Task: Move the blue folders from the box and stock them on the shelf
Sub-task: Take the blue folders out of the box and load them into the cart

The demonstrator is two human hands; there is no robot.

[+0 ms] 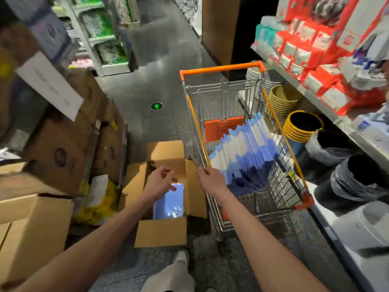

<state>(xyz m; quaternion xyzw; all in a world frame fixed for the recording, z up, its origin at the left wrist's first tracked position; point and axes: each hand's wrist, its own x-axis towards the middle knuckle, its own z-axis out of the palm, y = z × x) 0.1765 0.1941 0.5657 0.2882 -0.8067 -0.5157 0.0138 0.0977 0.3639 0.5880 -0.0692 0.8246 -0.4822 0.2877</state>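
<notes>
An open cardboard box (162, 232) stands on the floor in front of me. A stack of blue folders (168, 204) wrapped in shiny plastic lies inside it. My left hand (161, 182) hovers over the box with fingers apart and nothing in them. My right hand (209, 179) hangs between the box's right flap and a shopping cart (223, 69), fingers loosely curled, holding nothing. More blue and white folders (246, 152) lie fanned out inside the cart. The shelf (357, 142) runs along the right side.
Stacked cardboard boxes (59, 157) crowd the left. Under the right shelf stand yellow baskets (301, 125) and black bins in plastic (357, 180). Red and white packets (315, 53) fill the upper shelf. My foot (182, 258) is just behind the box. The aisle runs ahead.
</notes>
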